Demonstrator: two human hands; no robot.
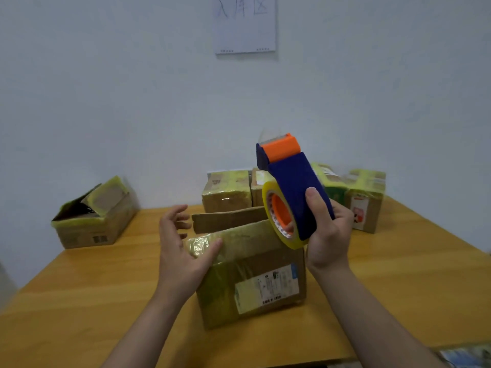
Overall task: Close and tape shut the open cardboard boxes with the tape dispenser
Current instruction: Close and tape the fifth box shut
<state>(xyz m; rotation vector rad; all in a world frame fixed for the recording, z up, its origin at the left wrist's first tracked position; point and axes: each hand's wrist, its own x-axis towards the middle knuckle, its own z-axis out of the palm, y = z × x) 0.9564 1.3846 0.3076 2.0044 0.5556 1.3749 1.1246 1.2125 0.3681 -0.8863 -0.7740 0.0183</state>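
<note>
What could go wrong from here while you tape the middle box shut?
1. The flaps of the middle box are not flat, and the left hand is open beside them, so tape could seal over a gap.
2. The right hand holds the tape dispenser above the box. Its cutter end may catch the left hand coming down.

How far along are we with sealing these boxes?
Done: the back boxes look taped shut. In hand: the right hand grips the tape dispenser above the front box, whose far flap is up; the left hand touches its near flap. Left: that box, plus the left box, top open.
</note>
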